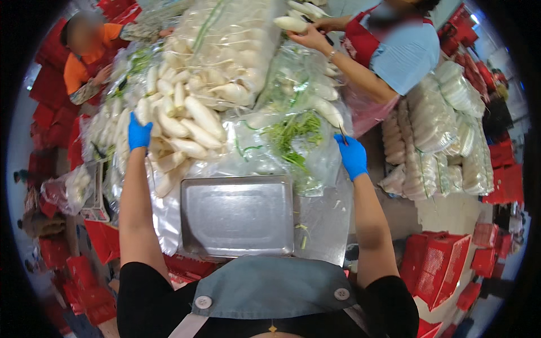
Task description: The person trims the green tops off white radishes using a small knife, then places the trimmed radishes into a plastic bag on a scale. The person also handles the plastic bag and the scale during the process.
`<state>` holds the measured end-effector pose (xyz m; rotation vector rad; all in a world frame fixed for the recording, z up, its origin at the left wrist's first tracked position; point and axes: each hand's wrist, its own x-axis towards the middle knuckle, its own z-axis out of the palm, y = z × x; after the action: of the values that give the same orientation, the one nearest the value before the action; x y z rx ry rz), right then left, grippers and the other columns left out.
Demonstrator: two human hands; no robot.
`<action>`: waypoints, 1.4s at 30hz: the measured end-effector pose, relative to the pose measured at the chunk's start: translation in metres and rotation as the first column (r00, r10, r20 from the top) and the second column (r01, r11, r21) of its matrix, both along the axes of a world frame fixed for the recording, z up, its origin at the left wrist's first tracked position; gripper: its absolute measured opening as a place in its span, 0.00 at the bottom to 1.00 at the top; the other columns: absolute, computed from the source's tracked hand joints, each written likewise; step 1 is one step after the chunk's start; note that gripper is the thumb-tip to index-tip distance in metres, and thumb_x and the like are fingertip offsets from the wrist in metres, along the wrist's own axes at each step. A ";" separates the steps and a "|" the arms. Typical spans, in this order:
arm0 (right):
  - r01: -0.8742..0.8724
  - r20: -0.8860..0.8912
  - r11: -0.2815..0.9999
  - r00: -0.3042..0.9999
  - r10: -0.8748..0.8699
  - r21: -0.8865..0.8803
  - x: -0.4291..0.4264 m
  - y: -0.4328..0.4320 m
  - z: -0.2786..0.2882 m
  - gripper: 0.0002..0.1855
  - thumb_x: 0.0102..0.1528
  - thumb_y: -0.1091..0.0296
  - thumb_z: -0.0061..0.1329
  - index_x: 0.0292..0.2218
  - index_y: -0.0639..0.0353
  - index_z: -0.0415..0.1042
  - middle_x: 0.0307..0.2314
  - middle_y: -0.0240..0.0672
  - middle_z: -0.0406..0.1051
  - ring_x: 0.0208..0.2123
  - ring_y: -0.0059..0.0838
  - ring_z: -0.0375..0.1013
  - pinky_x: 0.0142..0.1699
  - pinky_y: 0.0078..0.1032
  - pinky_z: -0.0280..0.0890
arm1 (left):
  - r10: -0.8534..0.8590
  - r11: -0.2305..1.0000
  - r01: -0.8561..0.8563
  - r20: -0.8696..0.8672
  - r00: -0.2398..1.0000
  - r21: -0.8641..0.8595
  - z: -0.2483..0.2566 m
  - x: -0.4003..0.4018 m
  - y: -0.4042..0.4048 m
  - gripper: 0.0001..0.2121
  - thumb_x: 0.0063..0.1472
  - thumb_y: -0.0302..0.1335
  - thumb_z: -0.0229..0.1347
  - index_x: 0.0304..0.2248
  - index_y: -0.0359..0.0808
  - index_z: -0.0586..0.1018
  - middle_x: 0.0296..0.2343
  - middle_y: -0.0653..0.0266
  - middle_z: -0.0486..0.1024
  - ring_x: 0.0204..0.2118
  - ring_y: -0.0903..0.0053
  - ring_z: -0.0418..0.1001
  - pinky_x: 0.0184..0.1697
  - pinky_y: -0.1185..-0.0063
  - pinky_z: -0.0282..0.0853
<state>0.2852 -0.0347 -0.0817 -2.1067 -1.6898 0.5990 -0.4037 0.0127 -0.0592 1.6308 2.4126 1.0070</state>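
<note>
My left hand [140, 132], in a blue glove, is at the left side of a heap of white radishes [186, 126], fingers spread and apparently touching one at the heap's edge. My right hand [353, 157], also blue-gloved, is closed on a small knife [343, 137] whose dark, thin blade points up beside a radish tip. Between the hands, leafy green tops [296, 133] lie on clear plastic bags. An empty metal tray [236, 215] sits at the table's near edge, in front of my apron.
A co-worker at the upper right holds a radish [291, 24] and a dark tool. Another person stands at the upper left. Bagged radishes [427, 126] are stacked at right, red crates [435, 264] stand lower right, and a scale [96, 194] is at left.
</note>
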 end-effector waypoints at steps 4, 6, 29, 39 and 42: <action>0.028 0.003 0.975 1.000 -0.029 0.220 0.009 0.053 -0.023 0.19 0.58 0.62 0.42 0.51 0.45 0.71 0.42 0.47 0.73 0.40 0.52 0.73 0.44 0.41 0.67 | 0.221 0.972 -0.213 0.080 0.972 -0.096 -0.038 -0.026 0.009 0.37 0.58 0.32 0.57 0.63 0.34 0.52 0.51 0.41 0.69 0.51 0.53 0.71 0.52 0.67 0.67; -0.033 0.052 0.994 0.998 0.028 0.102 0.010 0.073 -0.034 0.25 0.56 0.62 0.46 0.56 0.45 0.65 0.42 0.49 0.73 0.41 0.53 0.73 0.45 0.41 0.67 | 0.292 0.949 -0.265 0.164 0.942 -0.168 -0.049 -0.039 0.010 0.36 0.60 0.39 0.52 0.63 0.34 0.54 0.52 0.40 0.68 0.52 0.52 0.69 0.54 0.65 0.65; 0.101 -0.823 0.991 0.552 -0.133 -0.092 -0.084 -0.187 0.102 0.34 0.56 0.71 0.55 0.61 0.58 0.59 0.22 0.26 0.67 0.21 0.16 0.61 0.28 0.17 0.61 | 0.334 0.610 0.789 0.878 -0.344 0.077 0.064 0.448 -0.118 0.23 0.62 0.40 0.57 0.51 0.36 0.70 0.43 0.59 0.75 0.44 0.68 0.75 0.47 0.71 0.73; 0.071 -0.702 0.983 0.709 0.070 0.169 -0.073 -0.187 0.113 0.48 0.53 0.73 0.58 0.66 0.46 0.43 0.32 0.28 0.76 0.23 0.11 0.55 0.32 0.13 0.60 | 0.188 0.769 0.586 0.786 -0.589 0.255 0.096 0.440 -0.085 0.27 0.60 0.40 0.59 0.53 0.32 0.68 0.42 0.54 0.75 0.42 0.65 0.75 0.49 0.67 0.72; 0.389 -0.737 0.842 0.676 0.014 0.373 -0.070 -0.193 0.116 0.33 0.55 0.75 0.54 0.61 0.52 0.60 0.38 0.29 0.75 0.23 0.08 0.57 0.29 0.09 0.58 | -0.025 0.871 0.326 0.695 -0.718 0.368 0.106 0.428 -0.089 0.30 0.62 0.40 0.56 0.57 0.34 0.62 0.48 0.54 0.71 0.49 0.64 0.71 0.55 0.64 0.67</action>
<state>0.2155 -0.2276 0.0340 -1.3597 -0.9903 0.6951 0.0241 -0.0762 0.0473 0.1827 0.3386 1.1019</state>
